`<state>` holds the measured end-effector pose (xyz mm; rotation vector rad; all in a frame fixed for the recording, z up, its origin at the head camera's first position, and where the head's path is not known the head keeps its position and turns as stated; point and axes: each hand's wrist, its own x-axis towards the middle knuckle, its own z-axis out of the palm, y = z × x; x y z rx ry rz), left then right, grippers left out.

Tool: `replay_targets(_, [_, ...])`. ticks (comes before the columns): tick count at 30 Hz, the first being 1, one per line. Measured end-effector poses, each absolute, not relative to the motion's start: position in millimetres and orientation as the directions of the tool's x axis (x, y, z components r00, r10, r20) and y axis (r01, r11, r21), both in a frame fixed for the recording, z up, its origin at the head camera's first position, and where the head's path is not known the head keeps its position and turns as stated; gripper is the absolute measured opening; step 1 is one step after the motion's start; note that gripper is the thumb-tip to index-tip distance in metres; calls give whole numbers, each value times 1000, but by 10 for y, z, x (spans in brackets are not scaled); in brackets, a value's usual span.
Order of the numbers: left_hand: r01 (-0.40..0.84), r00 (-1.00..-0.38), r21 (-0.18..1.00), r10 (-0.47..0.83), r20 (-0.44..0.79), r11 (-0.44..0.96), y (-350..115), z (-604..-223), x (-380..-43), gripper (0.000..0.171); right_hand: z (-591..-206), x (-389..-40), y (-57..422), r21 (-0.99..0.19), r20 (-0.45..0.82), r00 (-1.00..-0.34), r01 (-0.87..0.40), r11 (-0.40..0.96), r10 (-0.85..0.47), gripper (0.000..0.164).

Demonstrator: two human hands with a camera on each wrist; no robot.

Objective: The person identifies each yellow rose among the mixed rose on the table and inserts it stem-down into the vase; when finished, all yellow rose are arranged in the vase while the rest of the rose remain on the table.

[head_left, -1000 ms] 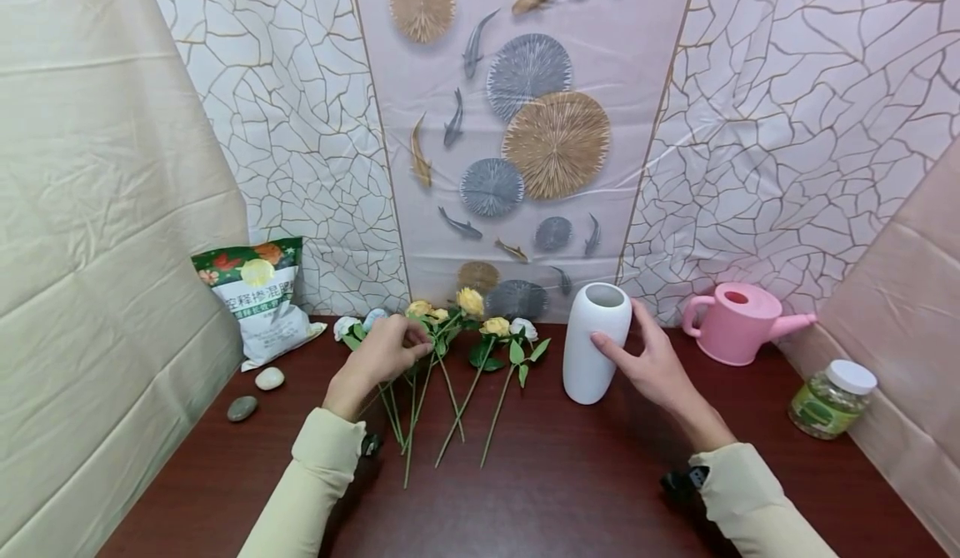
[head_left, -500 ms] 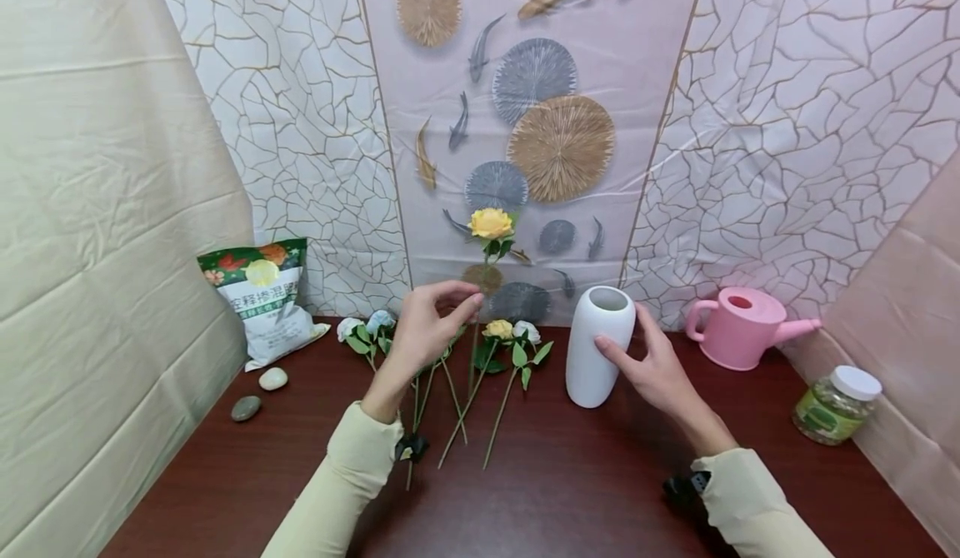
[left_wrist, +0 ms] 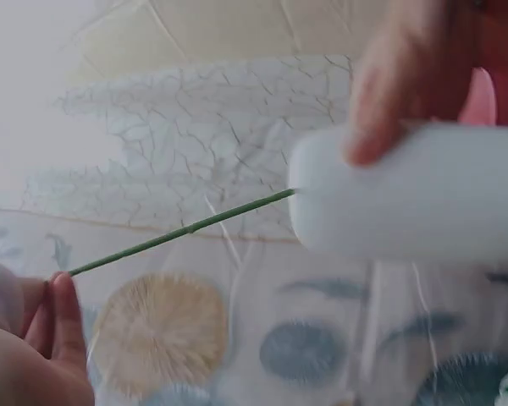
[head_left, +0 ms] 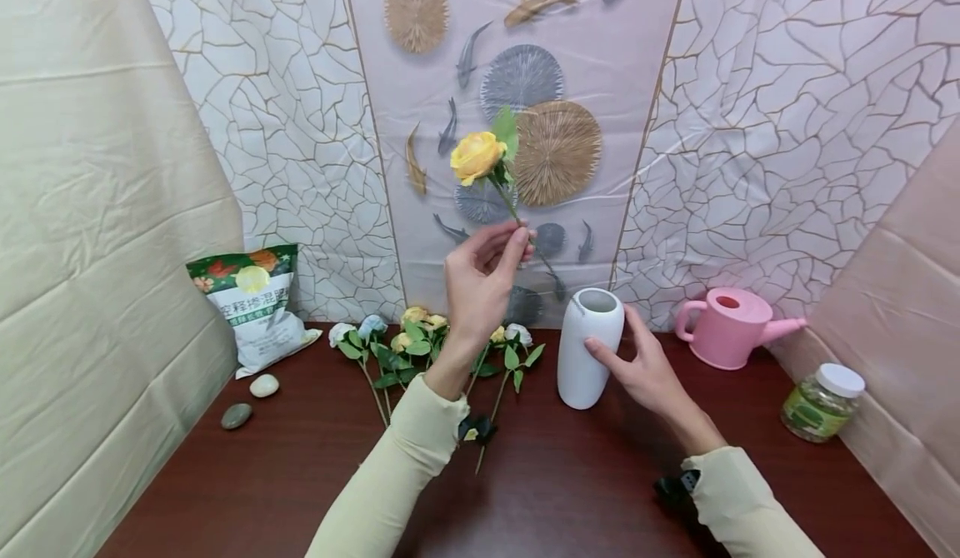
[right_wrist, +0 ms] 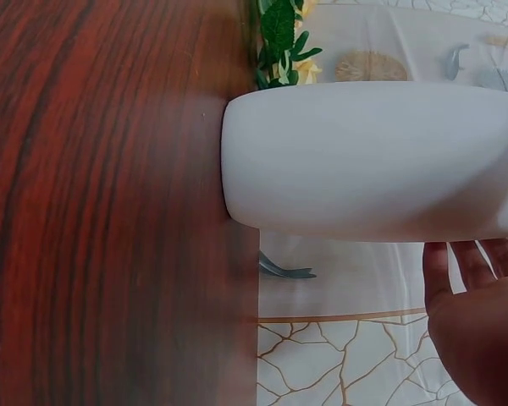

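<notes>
Yellow rose: my left hand pinches its stem, the tip at the white vase mouth, near the tabletop's back edge. My right hand, spread wide, holds the vase; better I steepen the stem, then lower slowly.

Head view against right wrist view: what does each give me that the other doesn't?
Only the head view shows the left hand pinching a yellow rose, the pink watering can, jar, pale stone, grey stone and printed bag.
Only the right wrist view shows several fingers of the right hand side by side along the white vase.
Both show the vase, right hand, dark red table and some loose flowers.
</notes>
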<state>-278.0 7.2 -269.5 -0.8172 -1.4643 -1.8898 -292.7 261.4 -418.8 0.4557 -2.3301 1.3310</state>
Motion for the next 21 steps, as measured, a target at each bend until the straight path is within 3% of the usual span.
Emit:
replay_targets(5, [797,-596,555,-168,785,-237,242,-2675,-2904,17,-4191,-2927,2604,-742,500,-863,-469,478,-71,63])
replay_targets(9, [780,-620,588,-134,773,-215,365,-2753,-3001,17,-4190,-2922,2603,-740,501,-862,-472,479,-75,63])
replay_targets(16, [693,-714,712,-29,699,110,551,-3038,-3020,19,-4185,-2913,2606,-728,510,-856,-482,488,-84,63])
replay_targets(21, [675,-724,701,26,689,228,648,-3205,-3061,16,-4185,-2923,2612,-730,504,-859,-481,486,-92,64])
